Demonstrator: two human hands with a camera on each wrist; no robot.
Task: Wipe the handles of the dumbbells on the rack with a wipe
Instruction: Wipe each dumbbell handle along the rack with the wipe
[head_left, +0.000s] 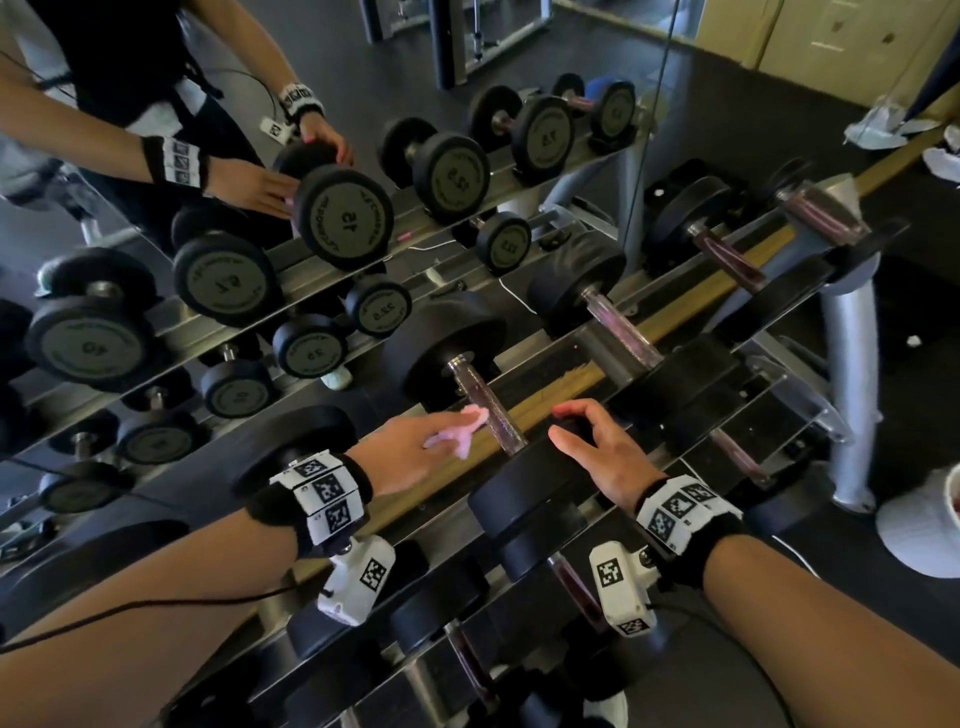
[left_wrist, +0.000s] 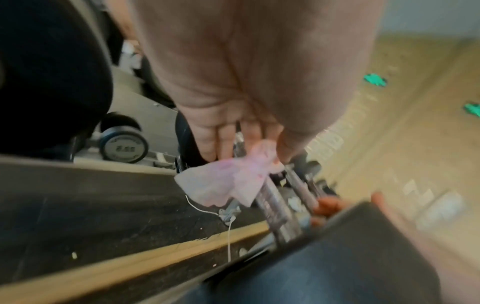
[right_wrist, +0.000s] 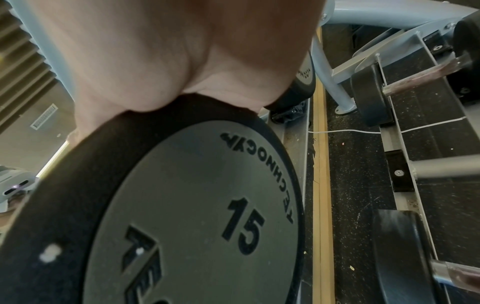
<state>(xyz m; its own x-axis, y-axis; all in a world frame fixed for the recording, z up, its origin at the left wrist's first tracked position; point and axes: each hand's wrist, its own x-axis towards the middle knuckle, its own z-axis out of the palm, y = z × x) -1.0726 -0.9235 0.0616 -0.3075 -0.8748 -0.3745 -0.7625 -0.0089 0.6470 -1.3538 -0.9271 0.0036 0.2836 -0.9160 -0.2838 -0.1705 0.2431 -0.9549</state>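
A black dumbbell marked 15 lies on the top tier of the rack (head_left: 582, 379), its metal handle (head_left: 491, 413) running away from me. My left hand (head_left: 415, 441) pinches a crumpled pink wipe (head_left: 478, 415) just left of that handle, touching it or nearly so. In the left wrist view the wipe (left_wrist: 228, 181) hangs from my fingers (left_wrist: 207, 144) against the handle (left_wrist: 272, 203). My right hand (head_left: 592, 441) lies on the dumbbell's near head (head_left: 530, 499), fingers curled over its inner edge. The right wrist view shows my palm (right_wrist: 182, 51) on the head's rim (right_wrist: 194, 205).
More dumbbells sit along the top tier to the right (head_left: 618, 322) and on the lower tier (head_left: 571, 587). A mirror (head_left: 208, 260) behind the rack reflects the weights and my hands. The rack's grey leg (head_left: 852, 395) and a white object (head_left: 924, 525) stand at right.
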